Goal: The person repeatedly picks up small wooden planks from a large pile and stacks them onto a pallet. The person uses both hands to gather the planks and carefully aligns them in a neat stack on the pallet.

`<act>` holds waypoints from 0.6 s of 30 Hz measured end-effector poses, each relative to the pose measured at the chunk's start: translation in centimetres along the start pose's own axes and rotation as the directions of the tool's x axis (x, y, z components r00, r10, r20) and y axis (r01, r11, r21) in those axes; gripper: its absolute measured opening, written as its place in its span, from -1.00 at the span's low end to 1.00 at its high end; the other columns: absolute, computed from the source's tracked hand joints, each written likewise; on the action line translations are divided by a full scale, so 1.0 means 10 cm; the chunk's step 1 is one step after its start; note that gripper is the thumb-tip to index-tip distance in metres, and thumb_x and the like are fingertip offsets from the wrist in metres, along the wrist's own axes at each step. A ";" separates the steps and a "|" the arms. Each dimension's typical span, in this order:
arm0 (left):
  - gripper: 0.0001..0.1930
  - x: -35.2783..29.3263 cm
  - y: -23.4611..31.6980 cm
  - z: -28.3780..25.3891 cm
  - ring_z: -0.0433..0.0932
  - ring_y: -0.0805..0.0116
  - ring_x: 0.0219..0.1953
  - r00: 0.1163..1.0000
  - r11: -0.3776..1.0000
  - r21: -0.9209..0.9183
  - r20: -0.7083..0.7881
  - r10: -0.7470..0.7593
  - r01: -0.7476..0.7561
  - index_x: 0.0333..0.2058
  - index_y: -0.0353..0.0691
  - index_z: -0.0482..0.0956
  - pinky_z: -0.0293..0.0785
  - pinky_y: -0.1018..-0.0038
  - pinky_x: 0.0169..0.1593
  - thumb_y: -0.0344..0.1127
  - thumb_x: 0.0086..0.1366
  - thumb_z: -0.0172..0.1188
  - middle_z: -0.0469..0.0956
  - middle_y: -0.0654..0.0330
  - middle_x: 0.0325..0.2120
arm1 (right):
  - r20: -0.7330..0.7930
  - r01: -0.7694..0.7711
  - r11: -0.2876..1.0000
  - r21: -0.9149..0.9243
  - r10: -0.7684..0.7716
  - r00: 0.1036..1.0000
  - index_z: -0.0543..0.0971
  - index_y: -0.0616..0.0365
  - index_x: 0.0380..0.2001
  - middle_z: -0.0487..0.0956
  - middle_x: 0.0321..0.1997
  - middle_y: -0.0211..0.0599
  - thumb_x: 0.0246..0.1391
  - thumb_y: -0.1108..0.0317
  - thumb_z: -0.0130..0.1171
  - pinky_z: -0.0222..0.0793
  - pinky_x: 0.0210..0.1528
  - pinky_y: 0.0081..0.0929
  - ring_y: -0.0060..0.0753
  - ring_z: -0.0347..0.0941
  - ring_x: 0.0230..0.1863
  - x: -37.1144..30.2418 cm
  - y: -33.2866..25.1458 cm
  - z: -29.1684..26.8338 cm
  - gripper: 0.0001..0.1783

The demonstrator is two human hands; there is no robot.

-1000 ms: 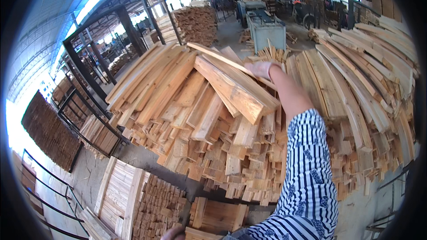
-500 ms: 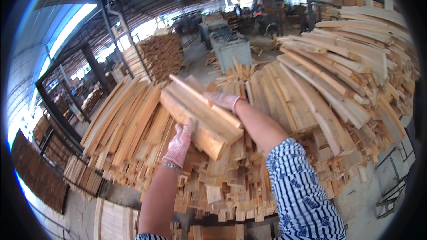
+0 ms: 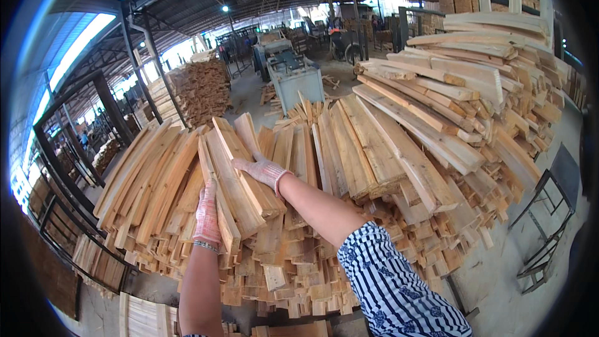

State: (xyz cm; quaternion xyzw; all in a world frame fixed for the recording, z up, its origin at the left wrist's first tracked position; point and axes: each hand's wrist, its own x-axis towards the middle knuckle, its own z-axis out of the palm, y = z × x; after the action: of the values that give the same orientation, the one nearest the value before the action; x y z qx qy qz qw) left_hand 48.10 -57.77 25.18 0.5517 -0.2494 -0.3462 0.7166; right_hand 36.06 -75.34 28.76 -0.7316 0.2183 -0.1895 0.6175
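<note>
Open timber shed, big stack of wood slats (image 3: 399, 150) | left hand (image 3: 206, 215) gloved, fingers wrapped on bundle of boards (image 3: 234, 178) from the side | right hand (image 3: 262, 170) gloved, fingers curled over bundle top | bundle lifted against the stack.

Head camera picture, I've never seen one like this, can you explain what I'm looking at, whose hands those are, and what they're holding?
This is one view from a wide fisheye camera worn on a person's head, looking down at their own arms, so straight edges bend near the rim. There is no machine: both hands wear work gloves. The left hand supports a bundle of wooden slats from its near side, while the right hand, on a striped sleeve, presses on top of it. Beneath lies a big pile of cut slats, with a higher stack to the right, inside a roofed workshop.
</note>
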 end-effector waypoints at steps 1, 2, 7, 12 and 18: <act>-0.16 -0.04 0.02 0.00 0.44 0.19 0.13 1.000 1.000 0.012 0.009 0.024 -0.024 0.33 -0.14 0.22 0.44 0.23 0.17 0.28 0.25 0.18 0.38 0.10 0.18 | 0.037 0.021 0.999 0.029 -0.022 0.999 0.00 0.40 0.42 0.39 0.30 0.18 -0.06 -0.38 0.24 0.34 0.23 -0.33 -0.07 0.46 0.18 -0.13 -0.09 -0.01 0.29; -0.16 -0.24 0.14 0.12 0.44 0.20 0.14 0.997 0.996 0.023 0.020 0.080 -0.081 0.33 -0.15 0.23 0.43 0.24 0.17 0.29 0.25 0.18 0.38 0.08 0.19 | 0.053 0.029 0.997 0.074 -0.033 0.998 0.00 0.41 0.41 0.39 0.29 0.15 -0.06 -0.36 0.26 0.36 0.21 -0.34 -0.11 0.47 0.18 -0.24 -0.15 0.03 0.28; -0.17 -1.00 0.23 0.09 0.41 0.22 0.15 0.996 0.999 0.049 0.087 0.013 -0.017 0.34 -0.22 0.21 0.39 0.32 0.20 0.23 0.29 0.18 0.40 0.08 0.18 | -0.003 -0.100 0.980 0.169 0.102 0.995 -0.08 0.40 0.43 0.33 0.34 0.16 -0.05 -0.35 0.27 0.37 0.19 -0.32 -0.09 0.39 0.24 -1.28 -0.29 0.18 0.31; -0.26 -2.06 -0.09 -0.06 0.45 0.33 0.07 0.971 0.978 0.139 -0.161 0.178 -0.156 0.33 -0.27 0.21 0.38 0.44 0.17 0.11 0.36 0.14 0.46 0.08 0.06 | -0.094 -0.107 0.989 0.103 0.117 0.989 -0.15 0.33 0.45 0.19 0.42 0.15 0.00 -0.31 0.27 0.26 0.30 -0.31 -0.07 0.22 0.37 -2.16 0.23 0.53 0.29; -0.52 -2.23 -0.30 -0.18 0.63 0.23 -0.19 0.949 0.904 -0.338 -0.078 -0.305 0.263 0.01 -0.23 0.54 0.64 0.30 -0.08 -0.01 0.27 0.32 0.63 0.12 -0.18 | 0.085 -0.190 0.774 0.604 0.174 0.981 0.13 0.30 0.38 0.39 0.28 -0.09 0.14 -0.08 0.28 0.31 0.26 -0.39 -0.29 0.35 0.26 -2.56 0.63 0.68 -0.03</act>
State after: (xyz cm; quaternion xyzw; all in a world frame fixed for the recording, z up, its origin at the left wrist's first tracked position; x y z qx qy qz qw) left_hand 34.54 -39.93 22.34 0.4785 -0.0594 -0.4466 0.7537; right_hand 17.91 -56.48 21.18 -0.4715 0.2078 -0.1803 0.8378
